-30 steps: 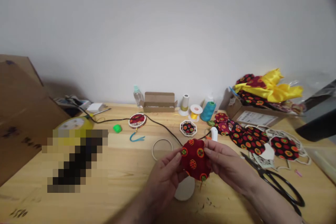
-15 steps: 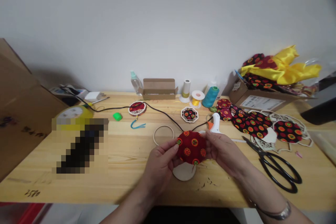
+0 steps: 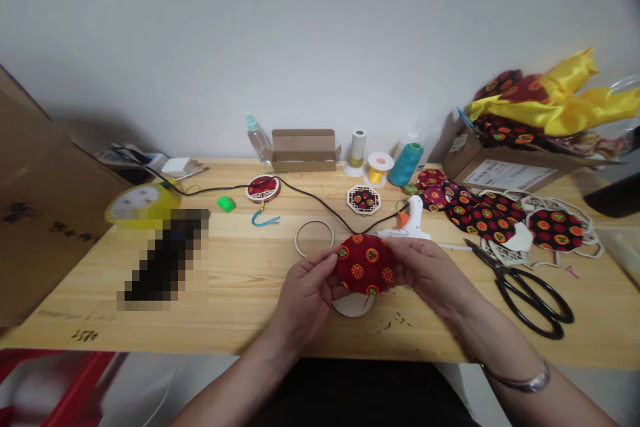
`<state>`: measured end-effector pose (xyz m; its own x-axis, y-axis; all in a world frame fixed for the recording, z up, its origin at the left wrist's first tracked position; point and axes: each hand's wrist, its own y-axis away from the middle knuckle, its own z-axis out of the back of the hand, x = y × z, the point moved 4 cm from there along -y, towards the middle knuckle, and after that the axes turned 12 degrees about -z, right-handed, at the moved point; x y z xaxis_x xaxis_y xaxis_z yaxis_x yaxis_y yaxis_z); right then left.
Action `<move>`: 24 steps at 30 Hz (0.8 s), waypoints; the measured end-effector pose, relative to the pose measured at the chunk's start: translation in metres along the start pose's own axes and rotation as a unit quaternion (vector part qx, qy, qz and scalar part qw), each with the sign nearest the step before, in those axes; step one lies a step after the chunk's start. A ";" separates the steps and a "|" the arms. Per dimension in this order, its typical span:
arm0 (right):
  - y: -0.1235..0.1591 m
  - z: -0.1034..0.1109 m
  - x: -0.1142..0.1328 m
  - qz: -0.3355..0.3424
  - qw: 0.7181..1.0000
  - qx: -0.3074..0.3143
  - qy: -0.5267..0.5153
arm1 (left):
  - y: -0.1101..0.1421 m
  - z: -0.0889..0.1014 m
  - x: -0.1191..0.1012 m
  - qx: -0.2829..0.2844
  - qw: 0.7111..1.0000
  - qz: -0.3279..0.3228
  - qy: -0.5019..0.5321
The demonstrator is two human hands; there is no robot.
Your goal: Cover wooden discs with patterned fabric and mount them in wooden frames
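Between my two hands is a round, dark red fabric-covered disc point(image 3: 364, 265) with orange and green flower motifs. My left hand point(image 3: 307, 283) pinches its left edge, thumb on top and fingers beneath. On the right edge, my right hand point(image 3: 425, 271) grips it the same way; those fingertips are partly hidden. A pale round disc point(image 3: 354, 307) lies on the table just below, partly covered by the fabric disc. Behind my left hand rests a thin wooden ring point(image 3: 296, 240). A white glue gun point(image 3: 416, 217) with an orange trigger lies beyond my right hand.
Black scissors point(image 3: 530, 297) lie at right, near patterned fabric pieces point(image 3: 487, 213) and a cardboard box point(image 3: 507, 167) of cloth. Thread spools point(image 3: 406, 163), an octagonal ornament point(image 3: 364, 200) and a small open box point(image 3: 303, 155) stand behind. A black cord point(image 3: 320, 195) crosses the table.
The view has tilted down slightly, so the table appears higher in the picture. Both hands keep their hold on the red fabric disc, which is nearly unchanged in pose.
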<state>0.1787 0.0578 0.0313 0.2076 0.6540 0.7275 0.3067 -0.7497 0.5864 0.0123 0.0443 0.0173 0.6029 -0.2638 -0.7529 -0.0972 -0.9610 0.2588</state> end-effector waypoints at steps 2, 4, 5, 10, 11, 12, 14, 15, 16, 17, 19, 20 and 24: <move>0.000 -0.001 -0.003 0.000 1.000 -0.008 0.011 | 0.001 0.003 0.001 -0.012 1.000 -0.003 -0.028; 0.001 -0.002 -0.007 -0.004 1.000 -0.017 0.026 | 0.003 0.007 0.001 -0.028 0.998 -0.004 -0.063; 0.002 -0.003 -0.010 -0.007 0.999 -0.022 0.037 | 0.006 0.010 0.001 -0.033 0.996 -0.002 -0.080; 0.016 -0.011 -0.041 -0.046 0.994 -0.018 0.102 | 0.029 0.026 -0.008 -0.005 0.975 0.015 -0.220; 0.019 -0.012 -0.049 -0.057 0.992 -0.007 0.109 | 0.035 0.028 -0.009 0.019 0.964 0.020 -0.264; 0.022 -0.013 -0.057 -0.065 0.991 0.004 0.121 | 0.040 0.030 -0.011 0.040 0.953 0.026 -0.299; 0.026 -0.013 -0.067 -0.070 0.986 0.018 0.149 | 0.047 0.033 -0.011 0.072 0.938 0.036 -0.338; 0.026 -0.012 -0.069 -0.064 0.984 0.018 0.165 | 0.049 0.034 -0.011 0.073 0.935 0.037 -0.346; 0.026 -0.010 -0.069 -0.053 0.981 0.014 0.187 | 0.049 0.035 -0.011 0.069 0.933 0.036 -0.350; 0.026 -0.009 -0.068 -0.040 0.976 0.006 0.212 | 0.049 0.036 -0.011 0.060 0.933 0.032 -0.352; 0.022 -0.005 -0.061 -0.012 0.965 -0.016 0.263 | 0.046 0.035 -0.011 0.037 0.934 0.028 -0.354; 0.020 -0.004 -0.058 -0.001 0.957 -0.027 0.288 | 0.044 0.035 -0.010 0.028 0.934 0.030 -0.356; 0.013 -0.002 -0.047 -0.009 0.954 -0.060 0.294 | 0.035 0.031 -0.007 0.014 0.927 0.038 -0.373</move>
<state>0.1710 0.0170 0.0055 -0.3638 0.5232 0.7706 0.1896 -0.7684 0.6112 -0.0203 0.0099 0.0127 -0.1204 -0.3056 -0.9445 -0.1430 -0.9362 0.3212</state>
